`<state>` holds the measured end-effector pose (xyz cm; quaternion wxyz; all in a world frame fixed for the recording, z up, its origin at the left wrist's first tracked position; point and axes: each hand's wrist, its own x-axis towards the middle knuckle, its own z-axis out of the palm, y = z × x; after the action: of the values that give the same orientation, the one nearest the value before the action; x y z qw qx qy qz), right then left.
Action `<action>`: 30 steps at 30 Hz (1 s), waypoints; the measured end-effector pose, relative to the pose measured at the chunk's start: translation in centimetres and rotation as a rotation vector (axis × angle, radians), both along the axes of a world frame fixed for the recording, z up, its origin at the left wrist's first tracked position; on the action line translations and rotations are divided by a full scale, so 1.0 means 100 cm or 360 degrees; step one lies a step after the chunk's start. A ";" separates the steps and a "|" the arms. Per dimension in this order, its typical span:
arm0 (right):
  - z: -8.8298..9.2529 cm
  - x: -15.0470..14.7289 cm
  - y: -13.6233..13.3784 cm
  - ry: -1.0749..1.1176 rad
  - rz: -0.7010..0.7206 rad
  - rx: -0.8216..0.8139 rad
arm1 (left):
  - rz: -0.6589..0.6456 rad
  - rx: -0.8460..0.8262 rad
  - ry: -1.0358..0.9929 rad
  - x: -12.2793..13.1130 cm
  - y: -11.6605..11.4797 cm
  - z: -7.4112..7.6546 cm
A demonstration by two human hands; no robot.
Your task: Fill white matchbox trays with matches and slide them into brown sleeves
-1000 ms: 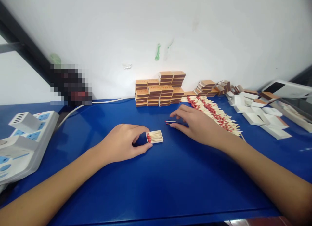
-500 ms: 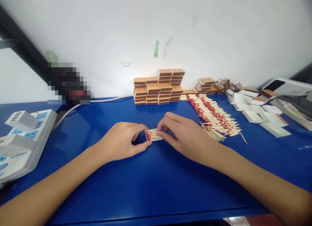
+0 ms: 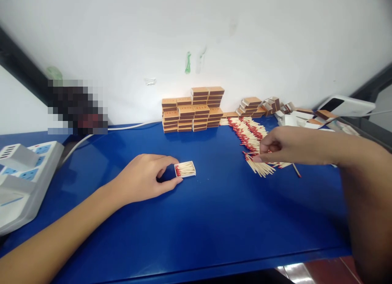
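My left hand [image 3: 153, 175] lies on the blue table, its thumb and forefinger closed on the left end of a small white matchbox tray [image 3: 194, 174]. Inside the tray lie several red-tipped matches [image 3: 185, 168], heads to the left. My right hand [image 3: 284, 147] is at the near part of the big pile of matches [image 3: 245, 130], with thumb and forefinger pinched at some of them. The palm and wrist cover part of the pile, and how many matches are between the fingertips is hidden.
Closed matchboxes [image 3: 192, 114] stand stacked by the wall, with a smaller stack of matchbox sleeves [image 3: 251, 106] to their right. White empty trays [image 3: 290, 119] lie farther right, partly behind my arm. A power strip [image 3: 45, 173] and white cable [image 3: 134, 126] are at left.
My right hand has left the tray and moved right to the match pile. The left hand still holds the tray, and the view has shifted slightly.
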<state>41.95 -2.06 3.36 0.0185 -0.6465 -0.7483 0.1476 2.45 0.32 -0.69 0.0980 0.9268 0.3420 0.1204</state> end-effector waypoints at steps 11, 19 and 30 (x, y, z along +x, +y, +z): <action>-0.005 -0.044 -0.007 -0.0110 0.0032 -0.0225 | -0.0007 -0.0007 -0.0017 0.000 0.000 0.000; -0.013 -0.038 -0.001 -0.0074 0.0100 -0.0174 | -0.0008 0.0008 -0.0013 0.001 -0.001 0.000; -0.020 -0.066 0.003 0.0237 0.0305 0.0288 | -0.0005 -0.0059 -0.0012 0.003 -0.003 0.000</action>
<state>35.33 -1.80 1.35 0.1179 -0.5551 -0.8133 0.1283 2.71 0.02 -0.68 0.1166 0.9249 0.3425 0.1173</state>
